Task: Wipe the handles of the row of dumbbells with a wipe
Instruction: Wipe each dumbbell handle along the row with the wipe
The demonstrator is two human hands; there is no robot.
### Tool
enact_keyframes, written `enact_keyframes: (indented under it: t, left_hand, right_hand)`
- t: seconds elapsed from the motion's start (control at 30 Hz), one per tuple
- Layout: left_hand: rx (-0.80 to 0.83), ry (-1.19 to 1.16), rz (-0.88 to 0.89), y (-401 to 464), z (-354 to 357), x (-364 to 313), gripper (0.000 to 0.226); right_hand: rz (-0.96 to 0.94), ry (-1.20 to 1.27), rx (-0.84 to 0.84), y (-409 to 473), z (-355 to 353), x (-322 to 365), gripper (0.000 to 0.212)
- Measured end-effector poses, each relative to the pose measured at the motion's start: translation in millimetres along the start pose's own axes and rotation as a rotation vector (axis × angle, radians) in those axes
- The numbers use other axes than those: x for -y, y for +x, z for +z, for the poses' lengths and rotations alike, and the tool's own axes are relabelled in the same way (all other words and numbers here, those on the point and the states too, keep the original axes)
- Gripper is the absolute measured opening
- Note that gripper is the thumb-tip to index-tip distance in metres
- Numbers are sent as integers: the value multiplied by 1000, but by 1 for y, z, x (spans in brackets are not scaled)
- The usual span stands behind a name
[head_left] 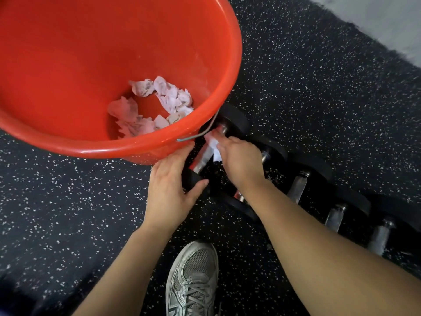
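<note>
Dumbbells (298,188) lie in a row on the speckled rubber floor (319,87), running from just under the rim of the red bucket (68,65) toward the lower right edge of the view; black end weights, bare metal handles between them. Dumbbell in hand (202,158) is the one nearest the bucket. Left hand (173,181) is closed over its near end weight, thumb and fingers wrapped around the black disc, steadying it. Right hand (239,160) is closed on a white wipe (213,144), pressing it against the upper part of the metal handle. Judgement on handling: the dumbbell is heavy and rigid and likely to roll on its round ends, so bracing an end weight looks like the sound place to hold; the polished handle is probably slick, more so if the wipe is damp. The wipe is thin, soft and crumples easily; it should be pinched in a fold and wrapped round the bar so it does not bunch or tear at the collar. Bucket holds several crumpled used wipes (155,106) at its bottom; its wire bail (200,133) hangs beside the far end weight. A grey shoe (193,281) stands on the floor at the lower edge. No brand, label or weight marking can be read on the dumbbells, bucket or shoe.
</note>
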State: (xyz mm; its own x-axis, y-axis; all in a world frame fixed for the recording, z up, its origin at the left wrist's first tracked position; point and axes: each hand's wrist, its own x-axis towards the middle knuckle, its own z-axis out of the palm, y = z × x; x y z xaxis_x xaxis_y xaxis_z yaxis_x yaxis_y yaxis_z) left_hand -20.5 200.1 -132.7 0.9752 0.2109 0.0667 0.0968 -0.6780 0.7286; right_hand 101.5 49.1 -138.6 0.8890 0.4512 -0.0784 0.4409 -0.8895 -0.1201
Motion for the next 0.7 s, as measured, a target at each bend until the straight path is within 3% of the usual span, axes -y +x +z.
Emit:
enact_keyframes:
  t: [0.17,0.27,0.33,0.5,0.6,0.7]
  left_hand:
    - [21,-24,6,2,0,4,86]
    - [9,-27,12,3,1,5,89]
    - [7,-32,14,3,1,5,91]
    - [9,-57,19,4,-1,5,96]
    - [17,-49,24,6,-1,7,98]
    - [16,-54,30,8,-1,10,105]
  right_hand:
    - [-229,326,227,-18,-3,4,40]
    - [-327,243,274,-18,-4,5,39]
    - [-301,199,228,-10,-4,1,43]
    - [-6,-45,134,13,-3,-8,65]
    - [-9,100,142,10,0,-7,59]
    - [-142,221,229,-4,6,-8,52]
